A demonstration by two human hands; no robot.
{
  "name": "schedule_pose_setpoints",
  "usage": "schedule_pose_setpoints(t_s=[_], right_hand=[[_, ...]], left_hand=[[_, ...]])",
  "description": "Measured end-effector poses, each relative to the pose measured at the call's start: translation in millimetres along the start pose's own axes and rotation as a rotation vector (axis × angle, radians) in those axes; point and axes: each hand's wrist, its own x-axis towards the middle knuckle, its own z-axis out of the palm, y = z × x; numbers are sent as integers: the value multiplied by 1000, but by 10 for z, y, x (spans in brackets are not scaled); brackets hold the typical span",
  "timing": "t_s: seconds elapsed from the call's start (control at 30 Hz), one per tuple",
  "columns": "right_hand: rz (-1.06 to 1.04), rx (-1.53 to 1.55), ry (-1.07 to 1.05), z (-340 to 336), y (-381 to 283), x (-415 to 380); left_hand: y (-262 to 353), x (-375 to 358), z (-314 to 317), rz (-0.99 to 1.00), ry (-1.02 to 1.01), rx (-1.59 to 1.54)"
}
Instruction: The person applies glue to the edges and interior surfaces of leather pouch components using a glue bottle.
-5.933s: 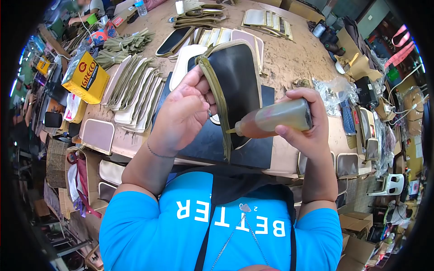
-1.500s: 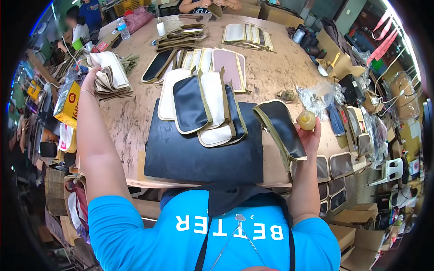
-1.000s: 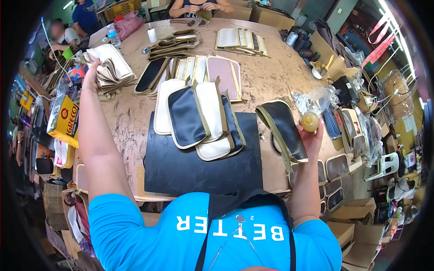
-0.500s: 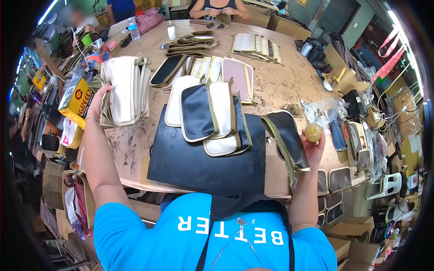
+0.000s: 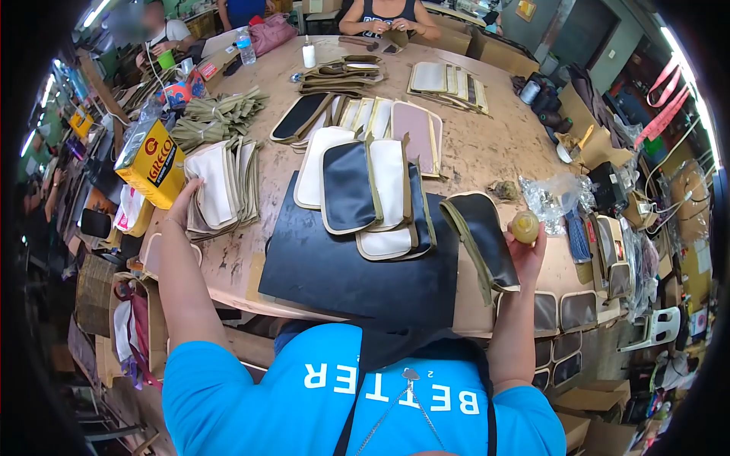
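Note:
My left hand (image 5: 192,199) grips the near left edge of a stack of white panels (image 5: 217,186) with olive zipper edging. The stack fans out to the right, at or close to the tabletop. My right hand (image 5: 527,254) is wrapped round a small bottle (image 5: 525,226) with yellowish contents. Beside it lies a black panel (image 5: 480,235) with an olive zipper strip hanging off its left side. Between my hands, black and white panels overlap in a loose pile, a black panel (image 5: 348,186) on top, partly over a black mat (image 5: 304,266).
A yellow box (image 5: 152,166) stands left of my hand, with bundled olive strips (image 5: 217,118) behind. More panels (image 5: 449,83) and a white bottle (image 5: 308,53) sit farther back. A person's hands (image 5: 388,29) work at the far edge. Clear plastic bags (image 5: 551,197) lie right.
My left hand has brought the white panel stack down and nearer, uncovering the bundled olive strips behind it. My right hand still holds the bottle in about the same place. The view has shifted slightly.

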Motion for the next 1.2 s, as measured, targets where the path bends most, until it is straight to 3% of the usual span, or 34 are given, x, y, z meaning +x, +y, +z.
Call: schedule_pose_setpoints(t_s=[0.1, 0.13, 0.2, 0.27, 0.37, 0.47, 0.57, 0.67, 0.7, 0.8, 0.87, 1.0, 1.07, 1.17, 1.2], right_hand=[[-5, 3, 2, -47, -28, -7], [-9, 6, 6, -42, -41, -8], [-14, 1, 9, -51, -58, -13], [-10, -14, 11, -75, -57, -29], [-17, -24, -15, -130, -55, -5], [8, 36, -41, -151, -42, 18], [-28, 31, -52, -123, -28, -3], [-51, 17, -28, -120, -88, -38], [-16, 51, -49, -93, -107, -76], [57, 133, -94, -51, -123, -182], [58, 157, -98, -52, -102, -171], [19, 116, -50, 48, -21, -126], [41, 134, -68, 191, -5, -177], [60, 158, -124, 211, 2, -187], [69, 167, -124, 215, -1, -202]], left_hand=[[264, -406, 236, 67, 83, 128], [343, -356, 187, 16, 76, 187], [425, -162, 75, 149, 227, 431], [408, 73, -30, 518, 543, 797], [627, -267, 404, 842, 613, 973], [282, -507, 1099, 663, 760, 1291], [128, -470, 1242, 420, 406, 1330], [351, -562, 1266, 324, 341, 1236], [380, -626, 1331, 417, 414, 1209], [361, -732, 1602, 872, 321, 1058], [407, -1277, 2070, 1007, -42, 673], [354, -2071, 2741, 1175, -481, 629], [241, -2243, 2975, 1298, -536, 628], [163, -2474, 3132, 1266, -787, 589], [120, -2518, 3138, 1168, -860, 547]])
